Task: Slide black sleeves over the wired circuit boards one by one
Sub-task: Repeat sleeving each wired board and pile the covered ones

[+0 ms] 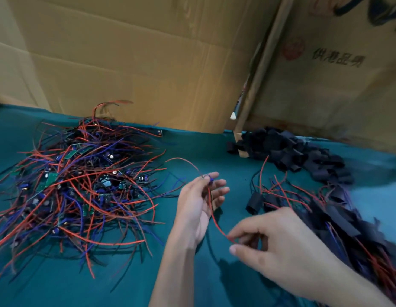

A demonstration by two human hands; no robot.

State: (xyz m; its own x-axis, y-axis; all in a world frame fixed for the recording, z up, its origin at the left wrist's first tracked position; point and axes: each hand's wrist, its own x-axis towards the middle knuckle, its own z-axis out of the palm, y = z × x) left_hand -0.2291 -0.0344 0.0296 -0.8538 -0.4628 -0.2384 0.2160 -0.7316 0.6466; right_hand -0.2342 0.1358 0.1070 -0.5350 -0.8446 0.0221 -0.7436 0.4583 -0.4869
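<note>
One wired board (209, 180) pinched in left hand (198, 204) above table (48, 284); right hand (279, 244) fingers pinching its red lead (217, 222). No sleeve held; sleeve pile (287, 149) far right. Risk: lead snagging tangled pile (77, 180), dragging other boards.
</note>
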